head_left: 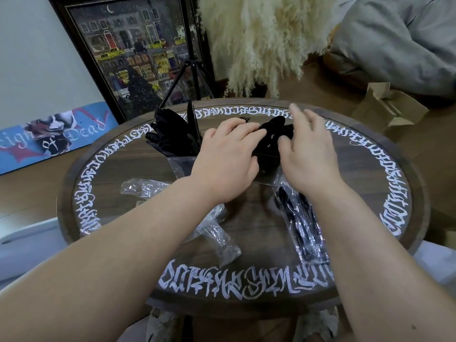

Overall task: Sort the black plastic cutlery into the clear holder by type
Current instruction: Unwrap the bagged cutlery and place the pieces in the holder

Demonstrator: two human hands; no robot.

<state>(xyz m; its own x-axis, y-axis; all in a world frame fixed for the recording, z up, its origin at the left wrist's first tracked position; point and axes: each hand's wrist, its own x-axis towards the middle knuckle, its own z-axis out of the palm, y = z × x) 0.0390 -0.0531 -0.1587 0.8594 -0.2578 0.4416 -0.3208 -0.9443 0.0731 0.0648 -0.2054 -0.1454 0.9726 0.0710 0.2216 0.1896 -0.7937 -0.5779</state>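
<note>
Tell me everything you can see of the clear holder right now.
The clear holder is transparent plastic or acrylic, standing upright on the round wooden table, behind the bags. Its left compartment is packed with black cutlery standing upright and fanning out. The left hand covers its middle; the right hand is at its right end, on more black pieces. How many compartments it has cannot be told.

At centre frame, two hands cover most of the clear holder (181, 166) and the black cutlery (274, 134) bunched between them. The right hand (306, 154) is motion-blurred at its fingertips. At left, the frame edge crops a skateboard deck (49, 137).
</note>
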